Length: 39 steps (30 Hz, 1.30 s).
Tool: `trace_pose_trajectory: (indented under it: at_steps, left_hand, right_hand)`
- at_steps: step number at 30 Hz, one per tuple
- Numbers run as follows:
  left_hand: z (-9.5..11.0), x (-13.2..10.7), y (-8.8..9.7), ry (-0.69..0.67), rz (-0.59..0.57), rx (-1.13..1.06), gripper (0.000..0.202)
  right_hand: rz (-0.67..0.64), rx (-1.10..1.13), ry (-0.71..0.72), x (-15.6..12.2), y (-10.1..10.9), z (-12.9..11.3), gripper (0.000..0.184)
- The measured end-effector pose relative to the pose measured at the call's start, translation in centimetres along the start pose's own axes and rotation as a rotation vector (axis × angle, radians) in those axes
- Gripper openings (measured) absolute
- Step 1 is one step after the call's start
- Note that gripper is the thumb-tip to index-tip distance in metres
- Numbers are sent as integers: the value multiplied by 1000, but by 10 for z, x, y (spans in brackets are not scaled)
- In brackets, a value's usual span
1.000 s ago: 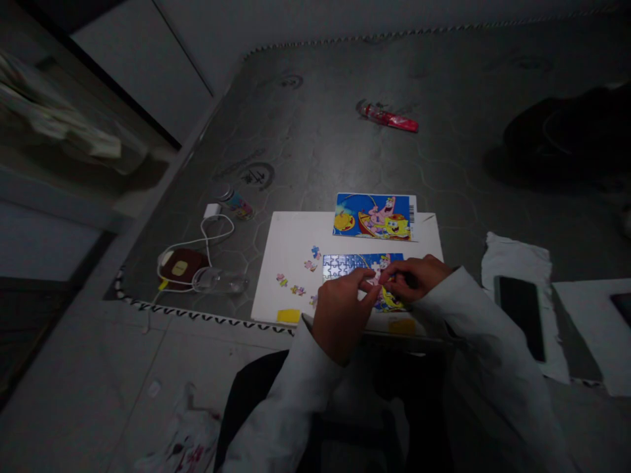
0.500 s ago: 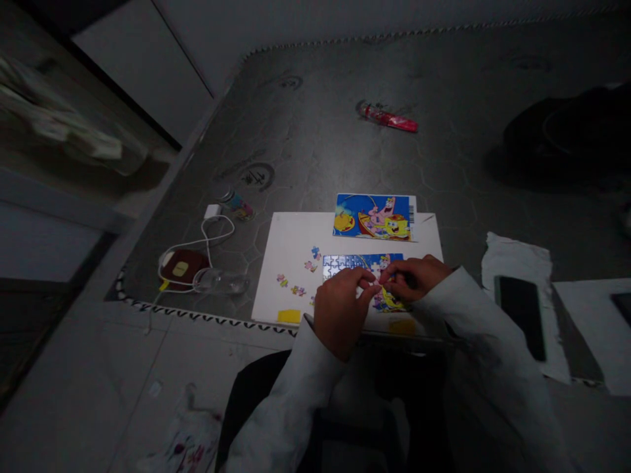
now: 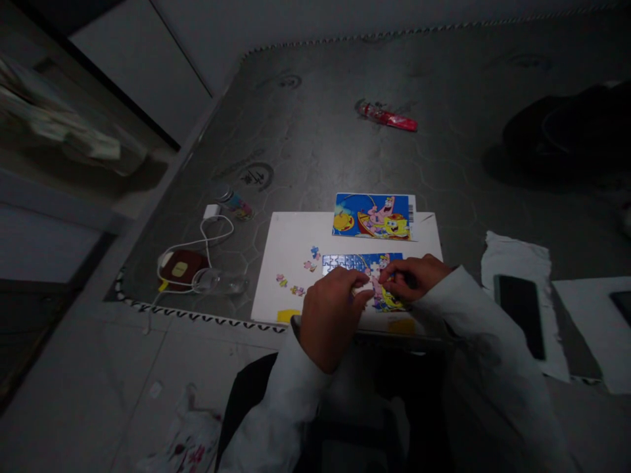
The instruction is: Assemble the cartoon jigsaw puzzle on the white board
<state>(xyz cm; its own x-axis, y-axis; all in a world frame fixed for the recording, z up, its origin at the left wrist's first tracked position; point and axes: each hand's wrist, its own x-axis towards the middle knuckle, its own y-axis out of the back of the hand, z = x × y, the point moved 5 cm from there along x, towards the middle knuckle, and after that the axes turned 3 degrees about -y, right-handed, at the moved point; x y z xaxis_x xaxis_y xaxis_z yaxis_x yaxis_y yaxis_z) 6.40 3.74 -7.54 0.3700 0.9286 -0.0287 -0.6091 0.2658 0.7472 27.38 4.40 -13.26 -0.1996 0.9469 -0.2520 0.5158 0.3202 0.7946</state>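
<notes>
Near the front edge of the bench [image 3: 315,157], over a white board [image 3: 290,236], just drawn back leftward: the left hand [image 3: 331,312], fingertips now apart from those of the right hand [image 3: 417,274] after meeting them over the puzzle [image 3: 362,260] half a second ago. Newly visible in the opened space: more of the puzzle's surface, pale and uneven beside the right fingertips. By judgement, a two-handed contact just broken, with work at that spot resting on the right hand alone for the moment. Left hand with thumb and forefinger parted, a small gap showing between; no piece clearly visible there, though too dim to rule out. Right hand curled, thumb and forefinger close together; pinching a piece or merely touching the surface, cannot tell. Puzzle lying flat toward the board's near right corner, partly hidden by both hands: left part just beyond the left knuckles, right part under the right fingers, blue far edge bare. Beyond, overlapping the board's far edge, a picture card [image 3: 374,217] with similar bright figures. Toward the board's left edge, loose pieces [image 3: 297,291] scattered, near the left hand, well apart from the right. At the board's near left corner, yellow tape [image 3: 287,316].
</notes>
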Motion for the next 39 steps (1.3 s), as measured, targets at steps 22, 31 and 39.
trace_pose_trajectory:
  at_steps: [22,31,39]
  left_hand:
    - [16,-7,-17,190,-87,120,29]
    - [11,-2,-21,187,-125,-2,13]
    - [11,-1,-3,184,-52,-23,10]
  right_hand:
    - [-32,52,29,-12,9,-12,24]
    - [-16,36,-15,-8,2,-5,25]
    - [-4,-52,-99,4,-13,9,34]
